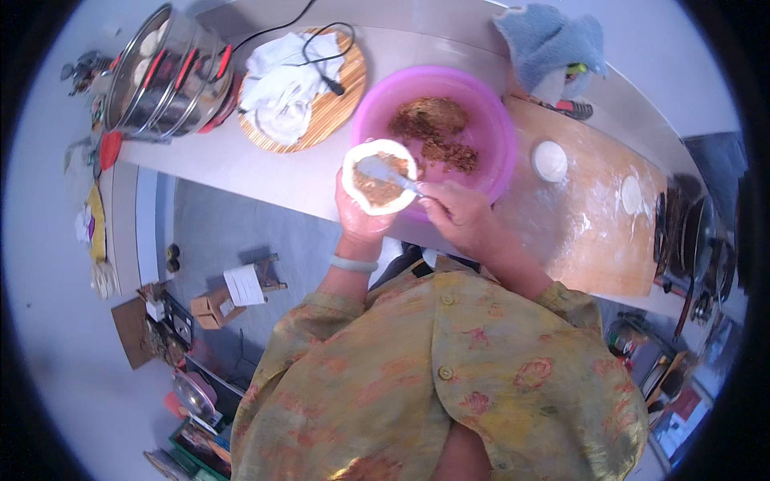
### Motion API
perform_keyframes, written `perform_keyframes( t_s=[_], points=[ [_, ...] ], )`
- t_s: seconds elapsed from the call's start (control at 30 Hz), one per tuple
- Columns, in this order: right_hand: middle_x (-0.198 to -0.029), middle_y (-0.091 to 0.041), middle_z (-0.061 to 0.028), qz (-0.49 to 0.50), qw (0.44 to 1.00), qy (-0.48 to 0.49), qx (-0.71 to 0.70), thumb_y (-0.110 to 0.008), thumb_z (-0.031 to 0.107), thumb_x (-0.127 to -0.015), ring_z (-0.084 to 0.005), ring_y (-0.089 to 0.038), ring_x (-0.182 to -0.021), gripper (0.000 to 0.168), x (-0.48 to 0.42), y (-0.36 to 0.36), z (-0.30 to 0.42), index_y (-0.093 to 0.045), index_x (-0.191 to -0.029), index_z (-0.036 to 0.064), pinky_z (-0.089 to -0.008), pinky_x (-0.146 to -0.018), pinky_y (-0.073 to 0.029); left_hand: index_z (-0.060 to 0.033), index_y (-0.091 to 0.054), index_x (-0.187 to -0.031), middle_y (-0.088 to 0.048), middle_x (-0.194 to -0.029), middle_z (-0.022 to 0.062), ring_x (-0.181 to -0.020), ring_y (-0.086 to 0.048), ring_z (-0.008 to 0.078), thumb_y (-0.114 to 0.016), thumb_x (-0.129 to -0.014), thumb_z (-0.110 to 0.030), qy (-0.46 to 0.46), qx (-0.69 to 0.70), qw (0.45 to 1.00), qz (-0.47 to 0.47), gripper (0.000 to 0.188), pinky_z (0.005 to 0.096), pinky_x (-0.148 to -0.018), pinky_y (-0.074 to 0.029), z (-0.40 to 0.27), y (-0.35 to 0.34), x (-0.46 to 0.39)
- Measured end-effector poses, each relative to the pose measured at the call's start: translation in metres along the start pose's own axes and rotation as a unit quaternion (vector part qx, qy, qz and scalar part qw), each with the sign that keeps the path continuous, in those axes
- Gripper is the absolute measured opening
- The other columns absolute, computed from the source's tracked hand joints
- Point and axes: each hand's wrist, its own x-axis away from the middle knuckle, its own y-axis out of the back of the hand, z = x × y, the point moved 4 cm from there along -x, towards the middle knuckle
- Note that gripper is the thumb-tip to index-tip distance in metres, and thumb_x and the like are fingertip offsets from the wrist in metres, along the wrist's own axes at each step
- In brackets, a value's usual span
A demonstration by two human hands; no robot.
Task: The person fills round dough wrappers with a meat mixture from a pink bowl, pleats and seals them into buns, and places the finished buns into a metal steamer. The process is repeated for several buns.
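Note:
On the palm of my left hand (363, 213) lies a round dough wrapper (404, 204) with its rim curved up around brown chopped filling (380, 187). My right hand (460, 211) grips the handle of a spoon-like metal utensil (374, 169), whose flat end rests on that filling. Behind both hands a pink plastic basin (510, 129) holds more brown filling (430, 120), heaped towards its back. To the right, a floured wooden board (583, 240) carries two flat dough rounds, a nearer one (550, 161) and a smaller one (631, 195).
A slatted round board (352, 90) bears a white cloth (283, 81) and a black power cord (334, 86). A steamer with metal tiers (174, 96) stands at the back left of the counter. A blue towel (550, 45) lies behind the wooden board; pans (686, 222) are at its right end.

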Motion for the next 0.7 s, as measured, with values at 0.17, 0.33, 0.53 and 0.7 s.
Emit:
perform_keyframes(
  t_s=[0.17,0.33,0.53,0.7],
  points=[
    [-0.096,-0.068,-0.0163,0.034,0.999,-0.03,-0.027,-0.063,0.013,-0.091,-0.0359,-0.066,-0.088,0.019,0.006,-0.004,0.003,-0.067,-0.108,0.005,-0.0441,-0.076,-0.053,-0.0049,-0.057,-0.124,-0.064,-0.12,0.0142,-0.113,-0.062,0.0321,-0.038,-0.101,-0.034,-0.058,-0.142,0.988,-0.023,0.042,0.0495,-0.1,-0.05,-0.013,0.025,0.005],
    [-0.103,-0.07,-0.0161,0.004,0.975,-0.186,0.125,-0.059,0.024,-0.094,-0.0349,-0.068,-0.093,0.024,0.008,0.047,-0.028,-0.071,-0.11,0.01,-0.0439,-0.082,-0.054,-0.0031,-0.055,-0.125,-0.062,-0.123,0.0161,-0.114,-0.061,0.0337,-0.038,-0.101,-0.032,-0.052,-0.05,0.997,-0.039,0.041,0.0511,-0.1,-0.05,-0.034,0.05,0.008],
    [-0.088,-0.071,-0.0213,0.199,0.878,-0.168,0.402,-0.053,0.015,-0.088,-0.037,-0.07,-0.086,0.021,-0.013,0.055,-0.13,-0.07,-0.091,0.003,-0.0508,-0.076,-0.054,-0.0018,-0.046,-0.132,-0.058,-0.129,0.0165,-0.119,-0.057,0.0345,-0.047,-0.101,-0.019,-0.038,-0.081,0.996,-0.008,0.035,0.0605,-0.102,-0.047,-0.033,0.054,0.013],
    [-0.086,-0.071,-0.0216,0.193,0.88,-0.142,0.41,-0.054,0.011,-0.085,-0.0383,-0.07,-0.084,0.02,-0.021,0.03,-0.161,-0.071,-0.087,0.003,-0.0509,-0.074,-0.054,-0.002,-0.05,-0.133,-0.056,-0.133,0.0206,-0.121,-0.056,0.0391,-0.039,-0.102,-0.03,0.009,-0.006,1.0,-0.004,0.043,0.0638,-0.101,-0.046,-0.022,0.023,0.021]
  ],
)
